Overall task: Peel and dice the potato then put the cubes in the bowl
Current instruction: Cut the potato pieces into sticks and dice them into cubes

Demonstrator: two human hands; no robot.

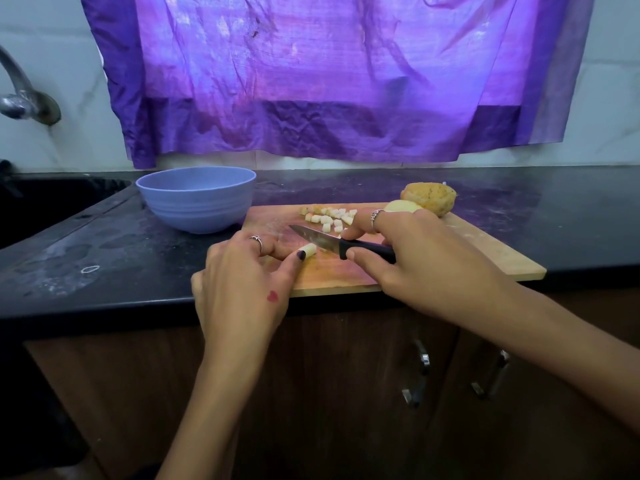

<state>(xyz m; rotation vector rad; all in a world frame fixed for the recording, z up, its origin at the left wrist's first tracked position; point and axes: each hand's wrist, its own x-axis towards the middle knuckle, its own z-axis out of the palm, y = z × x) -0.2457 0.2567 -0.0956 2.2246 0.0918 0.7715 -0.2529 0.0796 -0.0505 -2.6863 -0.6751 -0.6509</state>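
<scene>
- Pinching the short potato stick between my left hand's thumb and fingertips, I pinned it flat on the cutting board, at its near left part.
- My right hand had its grip curled round the black handle of the knife, the blade lying across the stick's far end.
- I judged the stick light, stiff and wet-slick, likely to skid or roll, so the hold belonged well back from the edge, fingertips tucked.
- Cut cubes lay in a loose heap toward the board's far edge, none visibly in the blue bowl standing beside the board on the worktop.
- 2 larger potato pieces sat at the far right corner, bulkier and rounder, needing a flat face down first.
</scene>
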